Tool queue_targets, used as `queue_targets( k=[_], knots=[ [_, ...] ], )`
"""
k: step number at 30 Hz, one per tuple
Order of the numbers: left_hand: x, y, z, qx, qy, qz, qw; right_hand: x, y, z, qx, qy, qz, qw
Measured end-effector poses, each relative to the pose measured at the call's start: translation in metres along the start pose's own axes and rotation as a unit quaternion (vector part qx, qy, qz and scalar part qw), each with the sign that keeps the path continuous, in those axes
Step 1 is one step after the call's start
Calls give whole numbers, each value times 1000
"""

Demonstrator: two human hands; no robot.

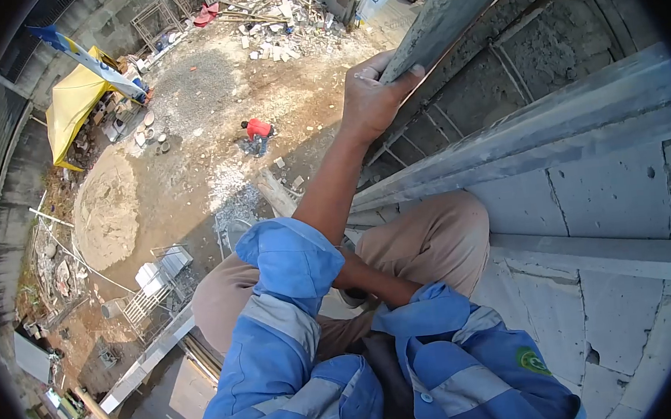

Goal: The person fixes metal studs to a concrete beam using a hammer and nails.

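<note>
My left hand (376, 100) is raised at upper centre, fingers and thumb wrapped round the lower end of a long grey bar (450, 15). The bar looks smeared with mortar and slants up to the right, out of view. From the blue right sleeve (426, 313), my right forearm crosses beneath the left one. My right hand is hidden behind the left arm and sleeve. Both knees are bent in front of me, close to a wall of pale blocks (595, 197).
I sit high above a yard. A grey ledge (534, 135) runs along the block wall on the right. Below are a person in a red top (258, 129), a sand heap (107, 212), a yellow canopy (75, 104), rubble (281, 25) and stacked white blocks (163, 270).
</note>
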State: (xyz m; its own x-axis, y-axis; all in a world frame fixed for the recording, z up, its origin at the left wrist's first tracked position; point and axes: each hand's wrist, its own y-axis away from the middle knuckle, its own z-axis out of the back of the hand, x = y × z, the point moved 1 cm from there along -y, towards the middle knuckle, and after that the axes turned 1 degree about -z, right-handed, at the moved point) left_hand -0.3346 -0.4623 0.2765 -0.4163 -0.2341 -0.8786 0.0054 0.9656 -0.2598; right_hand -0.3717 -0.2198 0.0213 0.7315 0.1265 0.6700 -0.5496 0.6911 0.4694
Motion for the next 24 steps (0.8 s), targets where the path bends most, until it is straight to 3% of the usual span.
queue_targets(
  k=[1,2,3,5,12,16,18,22,24],
  knots=[
    [1,0,5,3,5,1,1000,-40,4,-24,-16,-22,-25,999],
    [0,0,8,-6,5,-4,1000,-17,63,31,-9,-15,-21,1000],
    [-1,-1,12,-12,17,-5,1000,47,77,83,130,-115,-202,964],
    [-3,-2,15,-28,38,-3,999,59,115,106,105,-185,-232,949],
    [-21,-10,28,-66,117,-9,991,51,139,100,48,-109,-198,973],
    [-31,-9,30,-81,139,-16,987,44,123,104,78,-124,-212,966],
    [-33,-6,27,-66,105,-4,992,40,119,103,103,-146,-231,956],
    [-25,-8,13,-43,68,-2,997,36,118,102,34,-163,-222,961],
    [-23,-5,7,-14,87,1,996,39,119,105,63,-177,-228,955]
  ],
)
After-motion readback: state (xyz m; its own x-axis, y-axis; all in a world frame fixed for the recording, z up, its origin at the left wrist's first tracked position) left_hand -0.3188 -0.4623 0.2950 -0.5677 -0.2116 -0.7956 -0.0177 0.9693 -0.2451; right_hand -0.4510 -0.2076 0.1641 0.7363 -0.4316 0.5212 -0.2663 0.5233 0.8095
